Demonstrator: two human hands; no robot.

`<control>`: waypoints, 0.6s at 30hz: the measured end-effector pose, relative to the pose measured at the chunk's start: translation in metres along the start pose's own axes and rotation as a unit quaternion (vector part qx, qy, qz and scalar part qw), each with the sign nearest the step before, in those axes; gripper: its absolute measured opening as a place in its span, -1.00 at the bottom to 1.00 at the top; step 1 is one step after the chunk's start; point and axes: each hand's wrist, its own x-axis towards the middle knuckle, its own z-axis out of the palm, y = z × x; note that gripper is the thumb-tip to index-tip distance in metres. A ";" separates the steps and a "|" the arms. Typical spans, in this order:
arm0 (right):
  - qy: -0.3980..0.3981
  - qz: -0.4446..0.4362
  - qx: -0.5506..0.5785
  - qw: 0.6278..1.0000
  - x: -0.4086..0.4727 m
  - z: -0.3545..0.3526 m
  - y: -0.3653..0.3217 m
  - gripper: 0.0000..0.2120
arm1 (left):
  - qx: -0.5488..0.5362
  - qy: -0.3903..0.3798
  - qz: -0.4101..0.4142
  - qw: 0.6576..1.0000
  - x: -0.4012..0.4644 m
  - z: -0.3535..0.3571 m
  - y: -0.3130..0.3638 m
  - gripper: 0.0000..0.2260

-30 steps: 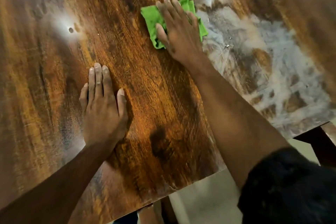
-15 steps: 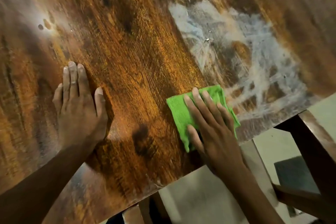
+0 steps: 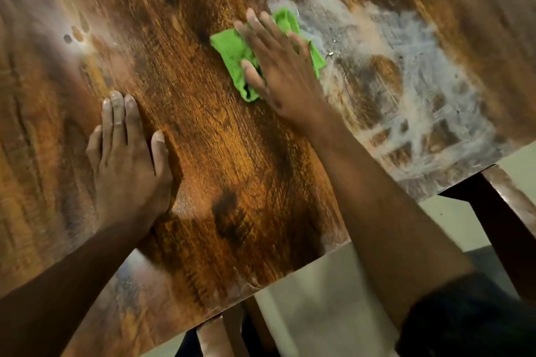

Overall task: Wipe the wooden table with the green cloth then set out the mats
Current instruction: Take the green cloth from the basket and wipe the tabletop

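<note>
Green cloth (image 3: pixel 232 51) farther out, under right hand (image 3: pixel 282 66)

The right hand (image 3: pixel 278 66) hides most of the green cloth (image 3: pixel 232 49); its fingertips are motion-blurred.

No writing to read anywhere here: nothing printed on the green cloth (image 3: pixel 232 51), no label or brand on the wooden table (image 3: pixel 203 139), no numbers or signs in sight, only wood grain and pale smears across the top.
</note>
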 end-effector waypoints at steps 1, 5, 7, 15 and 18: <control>-0.007 0.001 -0.002 1.000 0.016 0.000 0.001 -0.41 | 0.000 0.003 0.001 1.000 0.000 0.000 0.000 -0.42; 0.003 0.006 -0.018 1.000 0.020 0.002 -0.002 -0.42 | 0.003 0.012 0.003 1.000 -0.001 0.002 -0.002 -0.43; 0.017 0.005 -0.019 1.000 -0.012 0.001 -0.003 -0.43 | -0.001 0.014 0.007 1.000 -0.001 0.002 -0.002 -0.44; -0.043 0.073 -0.025 0.996 -0.201 -0.026 -0.001 -0.41 | -0.006 0.032 0.011 0.999 0.000 0.002 -0.001 -0.46; -0.028 0.145 0.013 0.989 -0.242 -0.025 -0.016 -0.40 | -0.018 0.026 0.014 0.999 0.000 0.000 0.002 -0.45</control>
